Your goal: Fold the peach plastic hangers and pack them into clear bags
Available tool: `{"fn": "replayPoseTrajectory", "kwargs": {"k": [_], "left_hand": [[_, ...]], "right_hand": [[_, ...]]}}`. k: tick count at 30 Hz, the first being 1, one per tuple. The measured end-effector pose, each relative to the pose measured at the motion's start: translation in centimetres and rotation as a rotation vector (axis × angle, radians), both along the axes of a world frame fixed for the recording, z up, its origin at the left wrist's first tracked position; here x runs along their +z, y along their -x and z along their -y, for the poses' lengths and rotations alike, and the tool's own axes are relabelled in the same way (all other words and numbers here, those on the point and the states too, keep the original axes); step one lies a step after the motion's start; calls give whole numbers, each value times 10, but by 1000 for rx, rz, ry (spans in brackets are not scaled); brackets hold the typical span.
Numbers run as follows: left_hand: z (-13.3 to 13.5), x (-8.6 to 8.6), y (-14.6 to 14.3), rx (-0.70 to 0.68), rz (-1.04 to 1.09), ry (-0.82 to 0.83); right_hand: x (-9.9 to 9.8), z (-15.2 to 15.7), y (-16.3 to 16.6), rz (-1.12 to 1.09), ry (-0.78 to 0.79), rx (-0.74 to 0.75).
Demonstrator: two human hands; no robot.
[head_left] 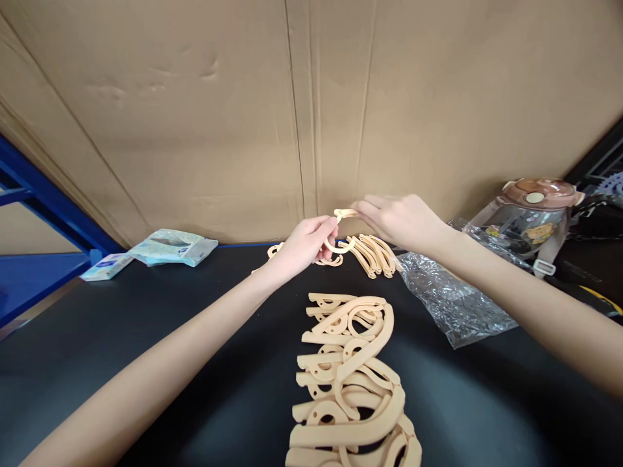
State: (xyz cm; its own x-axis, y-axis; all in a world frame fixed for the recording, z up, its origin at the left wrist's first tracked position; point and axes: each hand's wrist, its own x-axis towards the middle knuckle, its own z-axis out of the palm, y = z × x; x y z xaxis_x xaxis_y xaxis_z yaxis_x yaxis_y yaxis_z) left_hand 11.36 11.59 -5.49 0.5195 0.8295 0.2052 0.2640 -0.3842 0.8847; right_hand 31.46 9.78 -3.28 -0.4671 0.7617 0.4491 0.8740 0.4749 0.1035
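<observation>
My left hand [304, 245] and my right hand [399, 220] meet above the far part of a black table [146, 337], both pinching one curved beige strap piece [341, 224] between them. Just below the hands lies a small heap of the same beige pieces [372, 254]. A long row of overlapping beige pieces [353, 383] runs from the table's middle toward me.
A crumpled clear plastic bag [452, 295] lies under my right forearm. A brown-lidded water bottle [530, 217] lies at the far right. Tissue packs [172, 246] sit at the far left beside a blue metal frame [43, 201]. Cardboard [292, 110] walls the back.
</observation>
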Motion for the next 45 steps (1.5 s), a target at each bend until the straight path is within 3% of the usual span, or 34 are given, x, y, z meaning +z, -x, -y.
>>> {"fn": "replayPoseTrajectory", "kwargs": {"k": [3, 8, 12, 20, 24, 27, 32, 34, 39, 45], "left_hand": [[0, -13, -5, 22, -32, -20], [4, -33, -11, 183, -156, -138], [0, -40, -13, 244, -262, -175], [-51, -47, -12, 325, -348, 30], [-50, -49, -7, 312, -231, 79], [-44, -43, -1, 172, -105, 171], [-35, -29, 9, -114, -8, 362], [-31, -26, 9, -128, 21, 369], [-12, -24, -7, -114, -2, 334], [1, -21, -19, -52, -28, 206]], "right_hand": [[-11, -1, 6, 59, 124, -28], [-34, -16, 8, -156, 318, 5], [-38, -32, -6, -468, 426, -40], [-20, -31, -16, -1019, 447, -78], [-16, -21, -20, -1165, 427, -53], [-20, -16, -29, -1200, 385, -59], [-30, -7, -38, -1058, 374, -83], [-31, -2, -34, -847, 367, -78], [-29, 12, -6, -29, 198, -184], [-40, 12, 16, 135, 169, -200]]}}
